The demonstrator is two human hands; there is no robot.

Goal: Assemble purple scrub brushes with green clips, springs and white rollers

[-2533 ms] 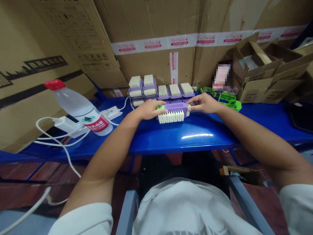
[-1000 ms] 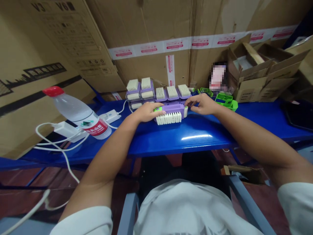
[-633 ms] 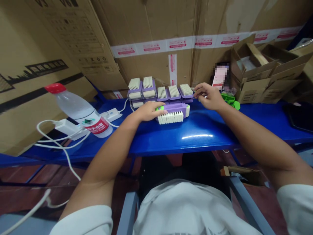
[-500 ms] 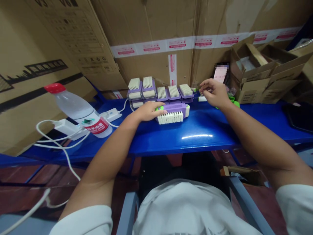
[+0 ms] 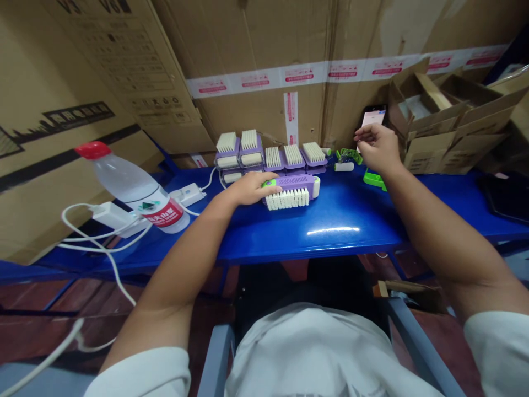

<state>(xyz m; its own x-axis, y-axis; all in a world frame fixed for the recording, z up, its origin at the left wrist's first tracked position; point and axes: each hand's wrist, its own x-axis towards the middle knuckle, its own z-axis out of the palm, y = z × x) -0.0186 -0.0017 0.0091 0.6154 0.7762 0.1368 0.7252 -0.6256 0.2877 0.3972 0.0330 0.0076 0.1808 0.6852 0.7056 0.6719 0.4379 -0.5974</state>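
My left hand (image 5: 252, 188) lies over the left end of a purple brush (image 5: 295, 183) with green trim and white bristles. Its fingers are closed around that end; the brush rests on its side on the blue table, bristles facing me. My right hand (image 5: 379, 149) hovers in front of a phone (image 5: 374, 117), fingers curled in toward the thumb. Whatever may be between those fingertips is too small to make out. Close by lie a green frame-like piece (image 5: 349, 155), a white cylinder (image 5: 344, 166) and a green tray-like part (image 5: 374, 179).
Several more purple brush heads (image 5: 292, 155) stand along the back in rows and stacks. At the left are a water bottle (image 5: 142, 190), white adapters (image 5: 118, 215) and cables. Cardboard boxes (image 5: 450, 121) sit at the back right, and a dark object (image 5: 506, 198) lies at the right edge.
My right hand has shifted right, from above the small parts to in front of the phone, uncovering the green piece and the white cylinder. My left hand and the brush stay put.
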